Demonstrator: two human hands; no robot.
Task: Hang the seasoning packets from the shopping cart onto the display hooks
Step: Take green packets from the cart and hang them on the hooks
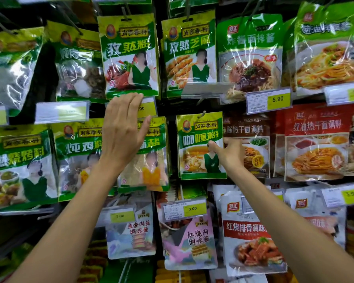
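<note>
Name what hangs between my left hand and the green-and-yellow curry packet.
Head view: a green packet of pale granules, partly behind the left hand, then a dark gap.

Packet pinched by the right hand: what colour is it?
The packet is green with a yellow top, seen in the head view.

I am facing a dark display rack (pixel 163 108) whose metal hooks are carrying rows of seasoning packets. In the middle row a hook (pixel 202 114) is holding a green-and-yellow packet (pixel 196 139) upright by its top hole. A brown noodle-sauce packet (pixel 251 127) is hanging just right of it, then a red packet (pixel 315 144). Below, a pink packet (pixel 189 242) and a white packet (pixel 251 237) are hanging side by side. Yellow price tags reading 5.90 (pixel 269 100) and 3.00 (pixel 184 209) are sitting on the hook ends.
</note>
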